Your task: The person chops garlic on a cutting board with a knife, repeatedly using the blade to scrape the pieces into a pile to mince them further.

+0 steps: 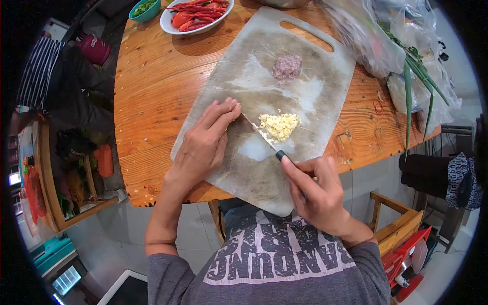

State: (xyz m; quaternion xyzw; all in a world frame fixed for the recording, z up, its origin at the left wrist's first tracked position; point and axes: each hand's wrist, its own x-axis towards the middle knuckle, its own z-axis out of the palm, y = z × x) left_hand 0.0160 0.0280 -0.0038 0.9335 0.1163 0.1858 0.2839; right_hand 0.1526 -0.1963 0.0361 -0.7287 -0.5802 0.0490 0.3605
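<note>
My right hand (317,193) is wrapped round the black handle of a knife (260,131), whose blade slants across the cutting board (213,122). At the blade's tip, the fingers of my left hand (206,137) are bent, pressed together and appear to touch it. Against the blade's right side lies a heap of finely chopped garlic (279,125), with white bits clinging to the metal. Farther up the board sits a small mound of pinkish chopped shallot (287,67).
A white plate of red chilies and tomatoes (197,14) stands at the back left, beside a teal bowl of chopped greens (145,9). Plastic bags (366,38) and long green scallions (419,71) lie along the right of the wooden table (145,117). A wooden stool (399,223) stands below.
</note>
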